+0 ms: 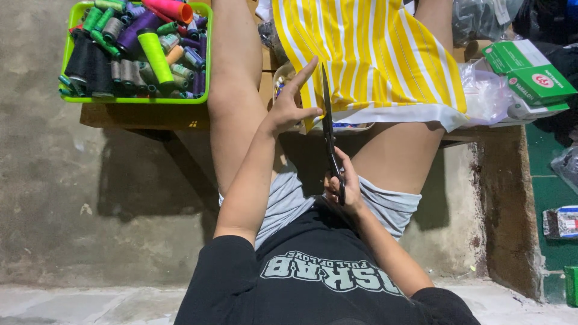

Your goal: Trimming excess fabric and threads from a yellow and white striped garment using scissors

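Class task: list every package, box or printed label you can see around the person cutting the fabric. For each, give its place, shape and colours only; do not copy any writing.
Two green-and-white cartons: stacked at the right edge, flat rectangular boxes, one with a red round mark.
Clear plastic bag: crumpled, just left of the cartons.
Blue-and-white packet: on the green floor at far right, small, rectangular.
Green box corner: bottom right, mostly cut off.

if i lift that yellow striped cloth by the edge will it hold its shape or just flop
Probably flop: the yellow striped cloth drapes over the person's lap and its white hem hangs loose. It looks thin, so likely light. The left hand rests at its edge beside the scissors in the right hand, which suggests it shifts easily unless held.
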